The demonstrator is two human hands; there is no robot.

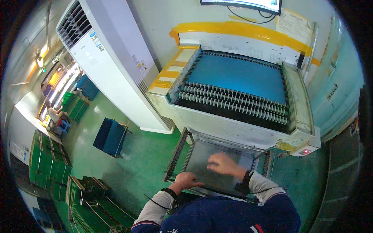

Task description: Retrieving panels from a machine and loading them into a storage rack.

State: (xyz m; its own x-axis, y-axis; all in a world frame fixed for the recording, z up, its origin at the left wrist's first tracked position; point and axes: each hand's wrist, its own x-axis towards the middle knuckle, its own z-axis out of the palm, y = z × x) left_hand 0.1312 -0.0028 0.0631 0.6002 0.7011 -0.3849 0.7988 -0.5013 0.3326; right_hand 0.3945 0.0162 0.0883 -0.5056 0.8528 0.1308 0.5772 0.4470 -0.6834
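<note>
Shirt (229,217), left hand (185,182) at rack (176,156) edge, right hand (223,164) over panel (200,155); grip unclear, floor (145,149)

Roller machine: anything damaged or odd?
Its casing looks patched and worn: yellow tape runs along the back panel and bands the left rim; a yellowish stain marks the lower right front. Cause unclear.

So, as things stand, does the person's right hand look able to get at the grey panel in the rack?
Probably yes: the right hand, blurred, is over the grey panel in the rack, and nothing seems to lie between them. The left hand is at the near left, leaving the way free.
</note>
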